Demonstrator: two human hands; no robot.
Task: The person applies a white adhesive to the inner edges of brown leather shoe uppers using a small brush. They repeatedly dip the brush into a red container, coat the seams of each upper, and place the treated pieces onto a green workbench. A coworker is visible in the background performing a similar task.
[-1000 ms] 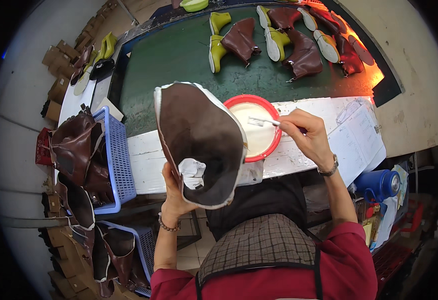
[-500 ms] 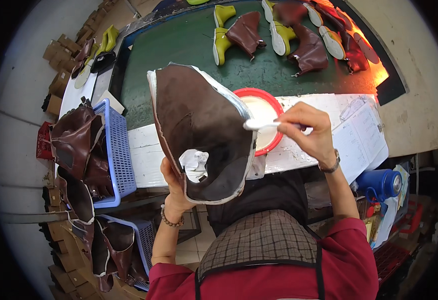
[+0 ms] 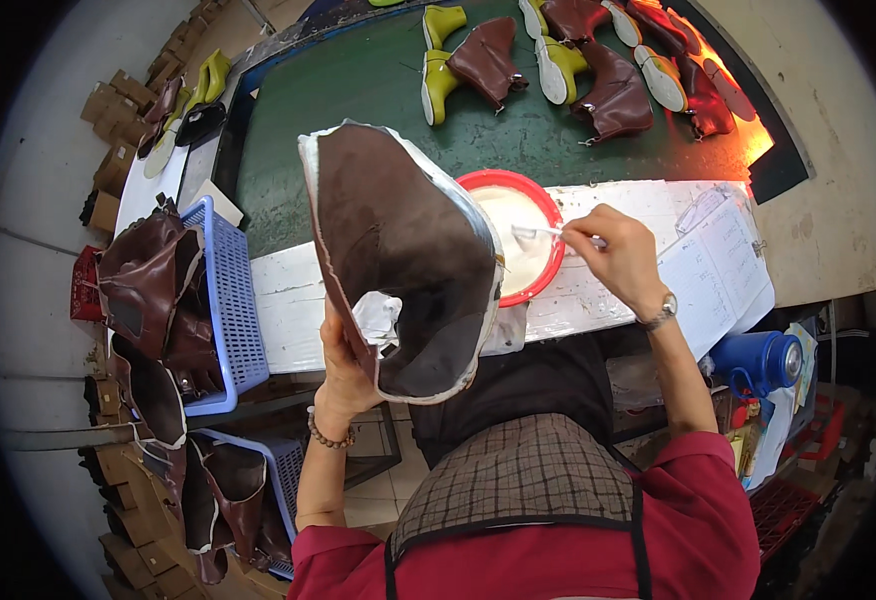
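My left hand grips a brown leather boot upper at its lower left edge. The upper's dark inner side faces me, and whitish paste coats its rim. Something white shows through an opening low in it. In my right hand, between thumb and fingers, is a slim white brush. Its tip reaches into the creamy white paste inside a round red-rimmed bowl, just right of the upper. The upper overlaps the bowl's left side from this view.
Brown uppers fill a blue basket at the left; another basket sits lower. Finished-looking boots and yellow-green shoe forms lie on the green belt. Papers and a blue jug are at the right.
My right hand has taken the brush from the upper's right edge into the bowl's paste. My left hand still holds the upper, shifted only slightly.
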